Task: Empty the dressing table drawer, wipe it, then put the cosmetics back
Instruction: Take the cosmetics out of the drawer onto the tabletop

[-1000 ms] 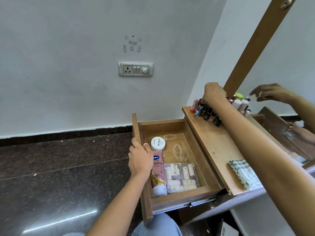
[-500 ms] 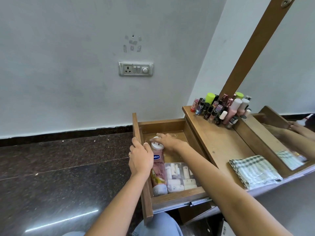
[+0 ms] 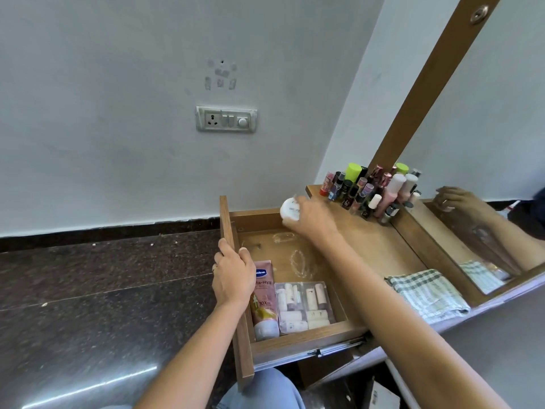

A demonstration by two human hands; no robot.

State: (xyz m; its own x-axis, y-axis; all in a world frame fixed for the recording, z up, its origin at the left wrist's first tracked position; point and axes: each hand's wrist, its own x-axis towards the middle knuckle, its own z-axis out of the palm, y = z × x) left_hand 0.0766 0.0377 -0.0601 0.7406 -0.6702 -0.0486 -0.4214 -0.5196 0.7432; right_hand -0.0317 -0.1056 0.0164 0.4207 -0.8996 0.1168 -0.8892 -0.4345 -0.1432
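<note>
White jar (image 3: 290, 212) blurred, tube (image 3: 264, 302) label partly behind left hand (image 3: 233, 276) on drawer (image 3: 295, 345)

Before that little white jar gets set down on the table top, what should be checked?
1. Grip on the white jar: ok, the right hand has its fingers curled round it.
2. Free spot on the table top: ok, bare wood in front of the bottles.
3. Drawer steadied: ok, the left hand grips its front panel.
4. Drawer emptied: not ok, the pink tube, clear pouch and chains lie inside.
5. Checked cloth ready for wiping: ok, folded on the table top.
6. Jar lid tight: cannot tell.
</note>
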